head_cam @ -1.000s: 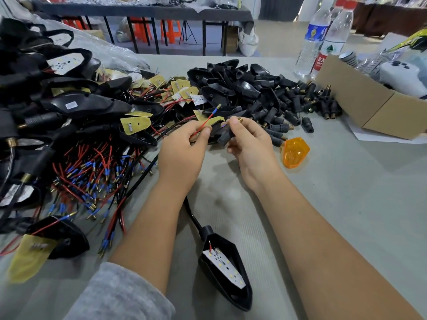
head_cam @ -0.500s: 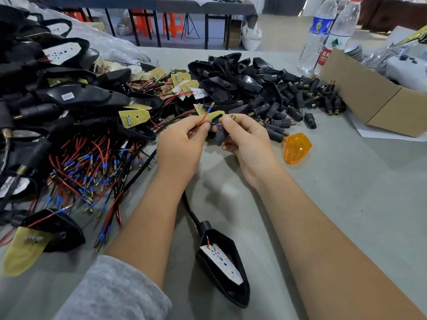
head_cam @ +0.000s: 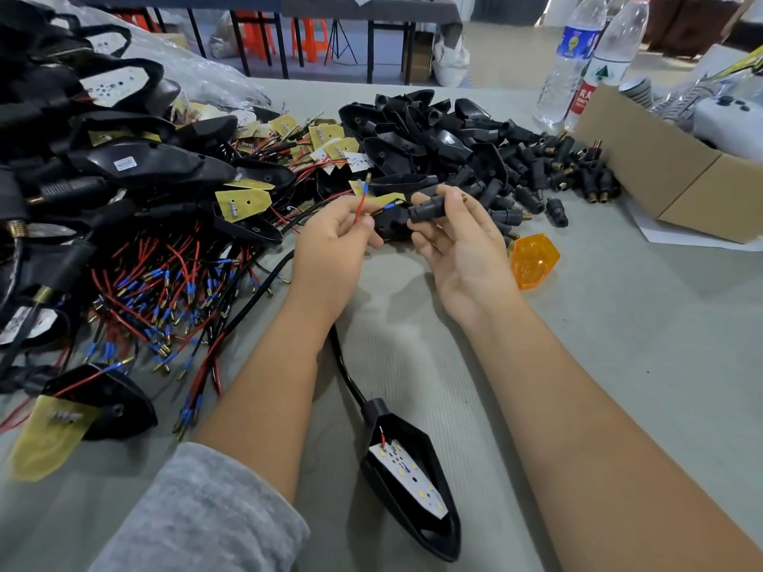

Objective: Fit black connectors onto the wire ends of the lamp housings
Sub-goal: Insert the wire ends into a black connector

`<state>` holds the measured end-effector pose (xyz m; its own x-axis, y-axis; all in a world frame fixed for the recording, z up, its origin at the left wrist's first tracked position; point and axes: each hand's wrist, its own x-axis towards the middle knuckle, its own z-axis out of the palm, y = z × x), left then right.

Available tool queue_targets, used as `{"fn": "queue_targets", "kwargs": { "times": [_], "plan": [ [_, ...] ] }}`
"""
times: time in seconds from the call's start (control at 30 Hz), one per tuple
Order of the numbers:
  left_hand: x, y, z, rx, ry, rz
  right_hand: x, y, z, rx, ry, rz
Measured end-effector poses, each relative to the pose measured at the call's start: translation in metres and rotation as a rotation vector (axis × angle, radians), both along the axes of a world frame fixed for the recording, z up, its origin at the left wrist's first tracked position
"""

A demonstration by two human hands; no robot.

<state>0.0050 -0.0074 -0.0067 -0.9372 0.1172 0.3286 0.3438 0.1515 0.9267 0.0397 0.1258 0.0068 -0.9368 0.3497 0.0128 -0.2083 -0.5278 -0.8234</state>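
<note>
Head view: left hand (head_cam: 334,237) pinches the wire ends (head_cam: 361,202) between thumb and fingers, red lead sticking up, a blue-sleeved tip pointing right. Right hand (head_cam: 458,237) grips one black connector (head_cam: 427,209) with curled fingers, its open end facing that blue tip, just beside it, not yet on.

Advice for this step: keep both leads pinched close to the tips so they don't flex, line the connector bore up with them, then push straight on. The red lead is splayed upward; I'd bring it parallel with the blue one first, otherwise it'll likely catch on the rim.

The cable (head_cam: 344,365) runs from the left hand down toward the near table edge to the lamp housing (head_cam: 413,485), lying open side up with a white LED board inside. Housing is black, pointed. Spare connectors (head_cam: 549,171) are piled toward the far right of the table (head_cam: 619,365); more housings with red and blue leads (head_cam: 124,179) are heaped along the left edge.
</note>
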Motion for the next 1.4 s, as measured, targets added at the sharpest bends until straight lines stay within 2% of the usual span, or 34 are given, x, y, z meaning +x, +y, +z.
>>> {"fn": "queue_targets", "kwargs": {
  "times": [0.23, 0.47, 0.7, 1.0, 1.23, 1.4],
  "plan": [
    [0.0038, 0.0009, 0.0029, 0.048, -0.01, -0.04, 0.0001, 0.0017, 0.0001, -0.028, -0.01, 0.075],
    [0.0048, -0.001, 0.0031, 0.041, 0.011, -0.026, -0.0032, 0.0023, 0.0008, -0.09, -0.022, 0.063],
    [0.0054, -0.0018, 0.0032, 0.053, 0.036, -0.009, -0.0046, 0.0019, -0.0027, 0.013, -0.035, 0.082],
    [0.0054, -0.0005, 0.0042, 0.073, 0.037, -0.014, -0.0034, 0.002, -0.0032, 0.033, -0.03, 0.063],
    [0.0039, -0.0018, 0.0031, -0.017, 0.075, 0.047, -0.0009, 0.0021, -0.0016, 0.017, -0.002, 0.069],
    [0.003, 0.0004, 0.0041, 0.058, 0.041, 0.086, -0.0012, 0.001, -0.0021, 0.059, 0.017, 0.122]
  ]
}}
